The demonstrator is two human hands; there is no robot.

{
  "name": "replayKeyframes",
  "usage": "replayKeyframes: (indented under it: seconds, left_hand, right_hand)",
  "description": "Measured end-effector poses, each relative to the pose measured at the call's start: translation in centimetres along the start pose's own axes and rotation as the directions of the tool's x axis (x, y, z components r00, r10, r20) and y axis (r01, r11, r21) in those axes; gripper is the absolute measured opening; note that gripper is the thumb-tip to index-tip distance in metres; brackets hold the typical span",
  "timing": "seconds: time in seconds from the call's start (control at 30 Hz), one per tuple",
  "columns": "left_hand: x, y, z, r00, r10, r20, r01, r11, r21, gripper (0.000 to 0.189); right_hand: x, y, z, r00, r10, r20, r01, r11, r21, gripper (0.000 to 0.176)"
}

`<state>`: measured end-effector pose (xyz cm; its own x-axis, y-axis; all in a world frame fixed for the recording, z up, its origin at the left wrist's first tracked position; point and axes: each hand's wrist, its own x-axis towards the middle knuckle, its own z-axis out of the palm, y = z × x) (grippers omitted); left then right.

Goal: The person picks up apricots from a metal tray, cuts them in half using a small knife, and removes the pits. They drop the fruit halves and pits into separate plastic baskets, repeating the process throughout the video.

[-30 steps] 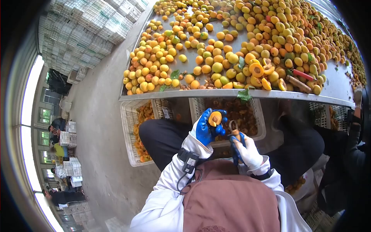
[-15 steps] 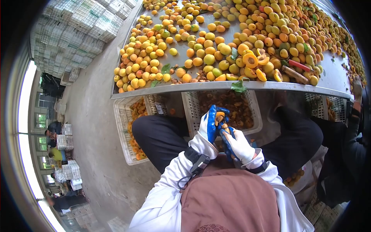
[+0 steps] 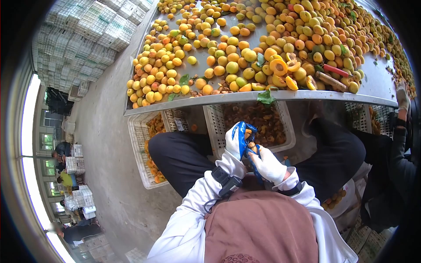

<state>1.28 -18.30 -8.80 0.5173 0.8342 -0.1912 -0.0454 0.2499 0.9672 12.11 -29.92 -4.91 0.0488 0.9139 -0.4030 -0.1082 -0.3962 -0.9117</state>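
Observation:
Both hands wear white gloves with blue-coated palms and meet over my lap, below the table edge. My left hand (image 3: 237, 139) is closed around an apricot (image 3: 248, 132), whose orange flesh shows between the blue fingers. Just beside it, my right hand (image 3: 268, 164) is closed, thumb and fingers pressed around a small tan, wood-coloured piece (image 3: 253, 148). Most of that piece is hidden, so its kind cannot be made out. Beyond the hands stands a white crate (image 3: 289, 127) holding opened, darkened apricot pieces (image 3: 258, 118).
Whole apricots (image 3: 307, 33) heap on the metal table (image 3: 210, 100). Cut halves (image 3: 279, 67), a red handle (image 3: 336, 70) and a wooden handle (image 3: 331, 82) lie near its edge. Another crate (image 3: 137, 149) stands left of my knee. A co-worker's gloved hand (image 3: 402, 96) is at right.
My hands stay together and have shifted only slightly; the left hand's fingers have turned a little around the apricot. The view has tilted slightly. The co-worker's hand now shows more plainly.

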Motion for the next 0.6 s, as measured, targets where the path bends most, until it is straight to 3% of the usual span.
replayKeyframes:
  seconds: [0.13,0.2,0.43,0.5,0.6]
  left_hand:
    - [-0.1,0.8,1.0,0.999,-0.009,-0.038,0.008,1.0,-0.028,0.041]
    - [-0.3,1.7,1.5,0.999,-0.04,-0.033,0.036,0.992,-0.12,0.044]
    - [-0.6,2.9,2.8,0.994,-0.107,-0.026,0.102,0.981,-0.166,0.048]
    - [-0.9,3.5,2.8,0.991,-0.133,-0.021,0.127,0.976,-0.179,0.048]
    - [-1.0,3.5,2.8,0.984,-0.176,-0.017,0.168,0.964,-0.205,0.048]
  right_hand:
    - [-0.2,-0.2,0.7,1.0,0.01,-0.03,-0.006,0.99,0.138,0.025]
    - [0.2,0.9,1.2,0.997,0.022,-0.069,0.007,0.919,0.395,0.023]
    - [0.2,2.0,1.6,0.993,0.028,-0.112,0.021,0.91,0.415,0.022]
    - [0.3,2.1,1.9,0.985,-0.024,-0.172,0.086,0.927,0.366,0.022]
    - [0.2,1.5,1.6,0.991,0.009,-0.13,0.041,0.925,0.377,0.024]
